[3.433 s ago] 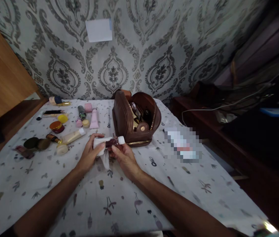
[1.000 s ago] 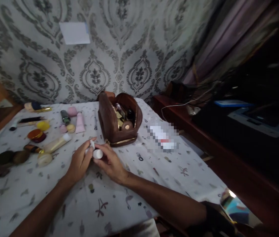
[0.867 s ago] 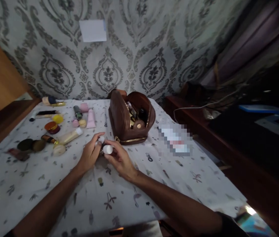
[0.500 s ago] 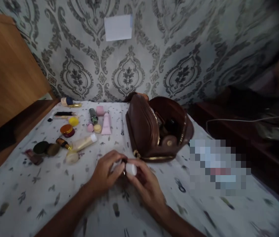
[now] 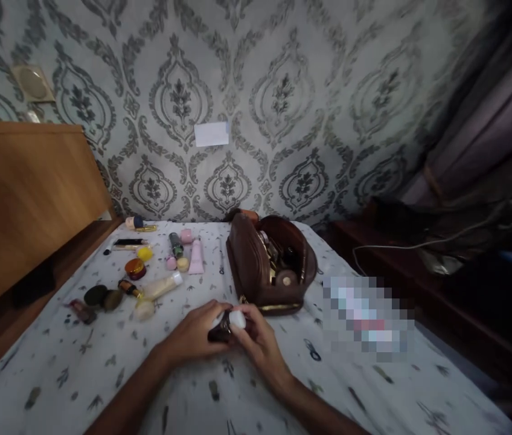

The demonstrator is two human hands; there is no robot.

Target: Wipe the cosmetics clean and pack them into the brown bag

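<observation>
My left hand (image 5: 201,329) is closed round a small dark bottle (image 5: 220,332) with a pale label partly showing, held low in front of the bag. The fingers of my right hand (image 5: 260,341) are closed on its white cap (image 5: 238,319). Whether the cap is still joined to the bottle I cannot tell. Just beyond my hands stands a brown bag (image 5: 249,266), unzipped, with several dark and gold items inside. Left of my hands lie a cream tube with a white cap (image 5: 163,287) and a round pale item (image 5: 144,310).
On the patterned white sheet (image 5: 183,399) lie a pink tube (image 5: 196,257), a red jar with an orange lid (image 5: 135,269), a yellow item (image 5: 144,253) and several other cosmetics. A blurred-out patch (image 5: 369,320) is at right. A wooden cabinet (image 5: 29,199) stands at left.
My view has tilted up, showing more wall. Both hands stay together at the bottle, which has turned so that more of its dark body shows beside the white cap.
</observation>
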